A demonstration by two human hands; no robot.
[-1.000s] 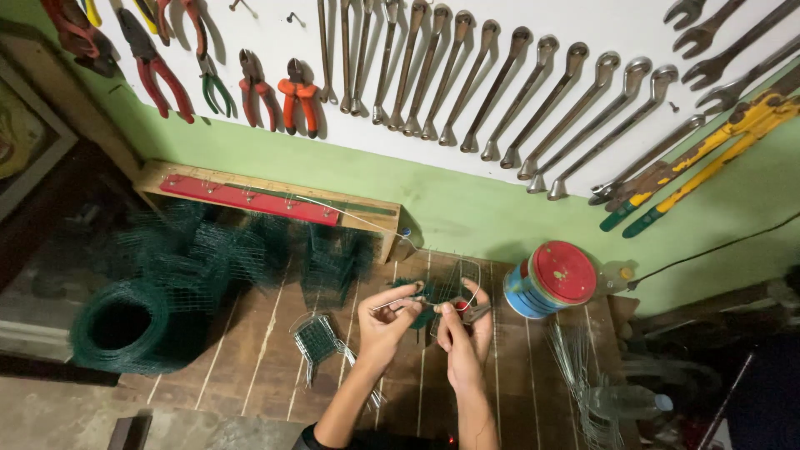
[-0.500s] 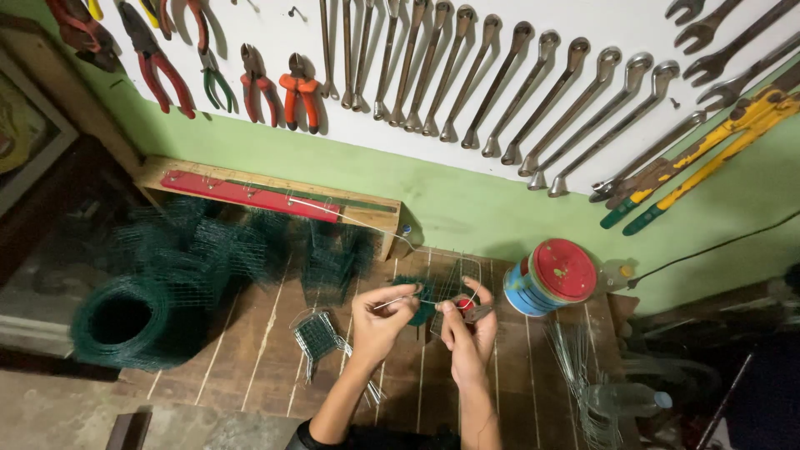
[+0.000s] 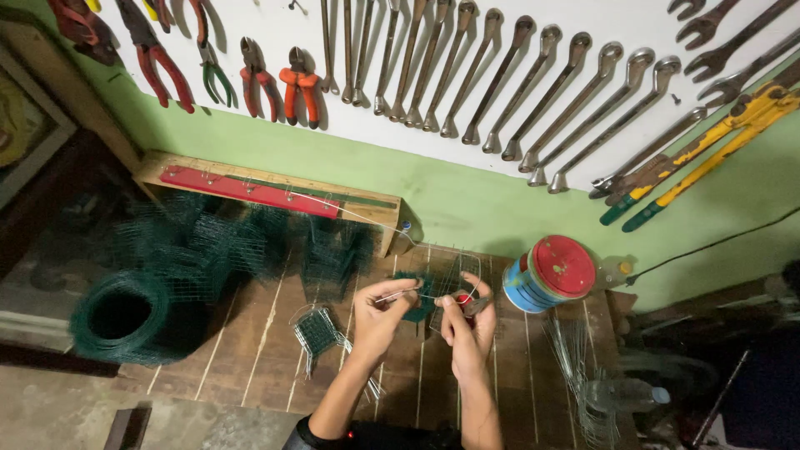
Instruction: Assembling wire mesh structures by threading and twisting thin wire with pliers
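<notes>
Left hand (image 3: 379, 310) pinching thin wire (image 3: 398, 293); right hand (image 3: 467, 321) gripping red-handled tool (image 3: 463, 302) (jaws hidden), binding green mesh piece (image 3: 417, 300) at workbench (image 3: 250, 350) centre.

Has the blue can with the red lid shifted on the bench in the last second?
No. The blue can with the red lid sits in the same spot against the green wall, right of both hands, as before.

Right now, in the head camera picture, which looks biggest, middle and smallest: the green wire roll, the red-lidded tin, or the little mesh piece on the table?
1. Green wire roll, biggest.
2. Red-lidded tin, middle.
3. Little mesh piece, smallest.
</notes>
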